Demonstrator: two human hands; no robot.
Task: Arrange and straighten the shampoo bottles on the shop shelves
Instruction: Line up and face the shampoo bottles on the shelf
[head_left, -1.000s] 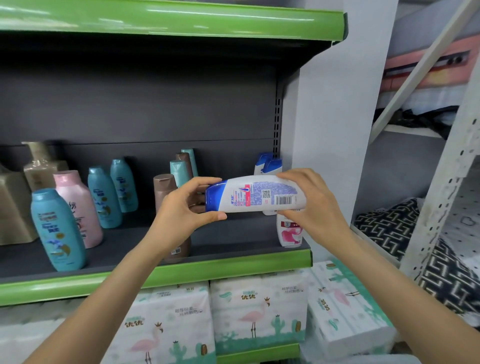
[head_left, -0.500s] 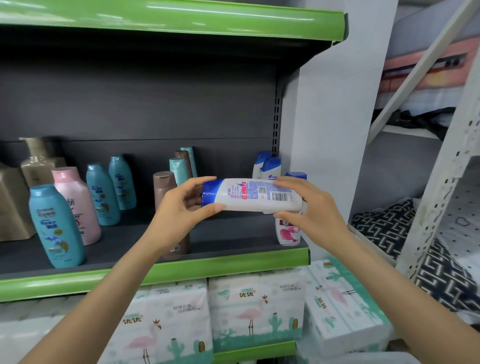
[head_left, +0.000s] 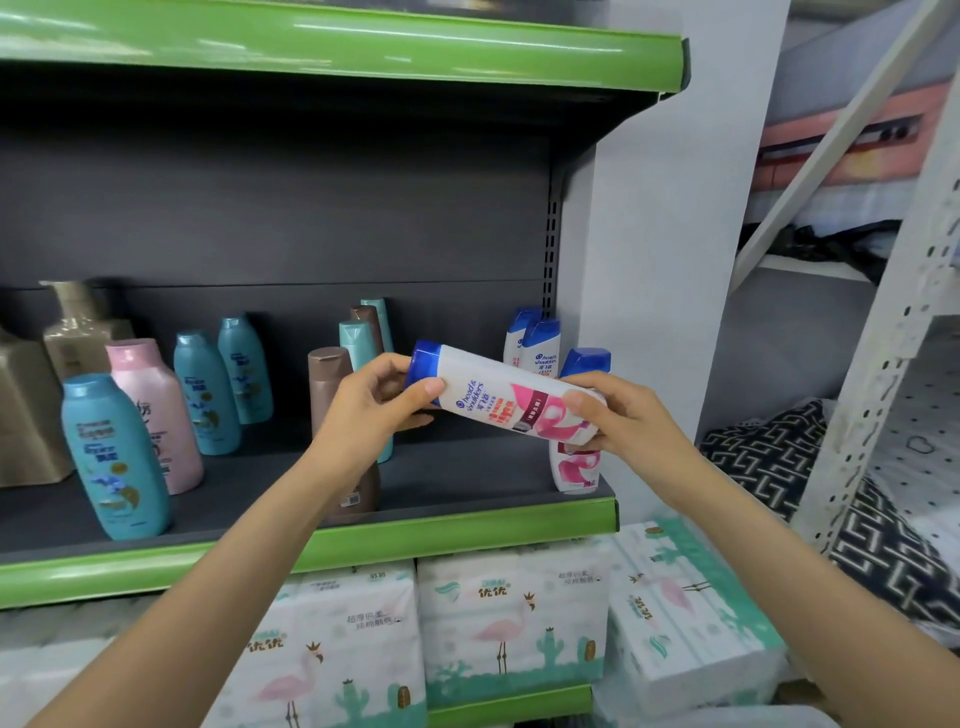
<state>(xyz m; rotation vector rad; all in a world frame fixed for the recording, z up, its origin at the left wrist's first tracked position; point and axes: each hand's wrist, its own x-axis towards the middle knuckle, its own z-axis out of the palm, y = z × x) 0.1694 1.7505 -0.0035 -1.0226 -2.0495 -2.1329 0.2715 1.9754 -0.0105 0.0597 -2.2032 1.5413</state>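
Note:
I hold a white shampoo bottle (head_left: 498, 402) with a blue cap and pink label sideways in front of the shelf, cap to the left, front label facing me. My left hand (head_left: 374, 410) grips its cap end. My right hand (head_left: 618, 415) grips its base end. Behind it, on the dark shelf (head_left: 457, 478), a matching white bottle (head_left: 576, 462) stands upright at the right end, and two more blue-capped bottles (head_left: 537, 345) stand at the back. Brown and teal bottles (head_left: 332, 379) stand behind my left hand, partly hidden.
Further left stand teal bottles (head_left: 111, 457), a pink bottle (head_left: 156, 410) and gold pump bottles (head_left: 78, 327). A green shelf edge (head_left: 467, 525) runs below. Tissue packs (head_left: 514, 613) fill the lower shelf. A white pillar (head_left: 665, 260) borders the right end, a metal rack (head_left: 893, 338) beyond.
I have turned the bottle about its long axis: the barcode side faced me before, the pink front label faces me now. The base end has dropped slightly.

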